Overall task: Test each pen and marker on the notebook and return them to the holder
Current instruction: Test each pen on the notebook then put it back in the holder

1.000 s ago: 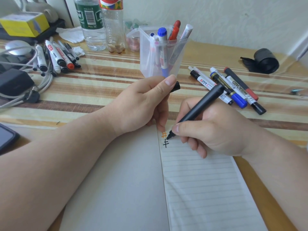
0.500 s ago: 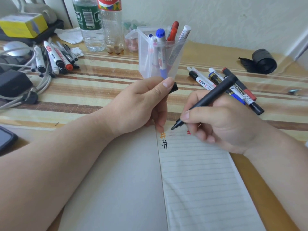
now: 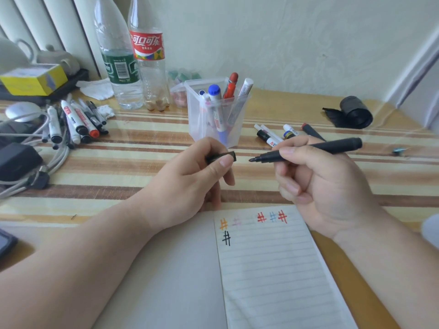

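My right hand grips a black marker, held level above the table with its bare tip pointing left. A short gap from that tip, my left hand pinches the marker's black cap. The open notebook lies below both hands; its lined page carries several coloured hash marks and one black hash mark. The clear plastic holder stands behind my hands with several pens upright in it. More markers lie on the table to the holder's right, partly hidden by my right hand.
A pile of markers lies at the left beside cables and a charger. Two plastic bottles stand behind the holder. A yellow box sits far left, a black roll at the back right, a phone's corner at the left edge.
My right hand lifted the black marker off the page after drawing the black hash mark and turned it level, tip toward the cap. My left hand stayed put, still on the cap.
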Demonstrator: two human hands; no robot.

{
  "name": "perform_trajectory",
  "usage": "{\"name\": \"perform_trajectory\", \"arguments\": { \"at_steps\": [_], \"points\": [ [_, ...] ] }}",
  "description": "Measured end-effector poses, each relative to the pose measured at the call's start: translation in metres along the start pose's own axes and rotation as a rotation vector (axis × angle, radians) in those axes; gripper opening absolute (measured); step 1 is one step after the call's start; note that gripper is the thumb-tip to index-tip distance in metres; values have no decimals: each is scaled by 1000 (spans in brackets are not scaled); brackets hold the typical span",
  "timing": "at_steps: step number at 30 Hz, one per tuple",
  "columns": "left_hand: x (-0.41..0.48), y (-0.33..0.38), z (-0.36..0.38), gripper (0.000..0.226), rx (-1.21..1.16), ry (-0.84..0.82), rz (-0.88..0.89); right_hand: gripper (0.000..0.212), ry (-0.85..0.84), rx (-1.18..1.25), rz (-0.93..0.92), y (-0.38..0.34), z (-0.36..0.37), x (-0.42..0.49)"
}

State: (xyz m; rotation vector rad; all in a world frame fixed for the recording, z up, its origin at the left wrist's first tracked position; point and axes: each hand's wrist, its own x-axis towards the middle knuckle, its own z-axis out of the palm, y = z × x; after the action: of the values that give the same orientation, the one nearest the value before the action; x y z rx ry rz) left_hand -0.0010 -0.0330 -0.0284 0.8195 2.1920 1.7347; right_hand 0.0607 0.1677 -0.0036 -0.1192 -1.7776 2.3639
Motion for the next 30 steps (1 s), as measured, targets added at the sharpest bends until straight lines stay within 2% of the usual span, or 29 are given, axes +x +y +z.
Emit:
{"name": "perform_trajectory", "arguments": {
  "at_steps": [10, 18, 22, 24, 27, 30],
  "points": [
    [2, -7, 1, 17, 4, 1, 97, 5, -86, -129, -8, 3, 2, -5],
    [4, -9, 2, 13, 4, -54, 162, 21, -162, -190, 54, 3, 0, -5],
    [4, -4, 1, 21, -55, -58, 176, 22, -220, -148, 81, 4, -2, -3],
    [4, -6, -1, 16, -111, -41, 162, 25, -193, -109, 84, 1, -4, -2],
    [5, -10, -2, 9, -133, -23, 129, 24, -46, -76, 31, -4, -8, 2],
    [5, -9, -3, 6, -92, 6, 109, 19, 17, -262, -62, -4, -16, 4]
  ]
}}
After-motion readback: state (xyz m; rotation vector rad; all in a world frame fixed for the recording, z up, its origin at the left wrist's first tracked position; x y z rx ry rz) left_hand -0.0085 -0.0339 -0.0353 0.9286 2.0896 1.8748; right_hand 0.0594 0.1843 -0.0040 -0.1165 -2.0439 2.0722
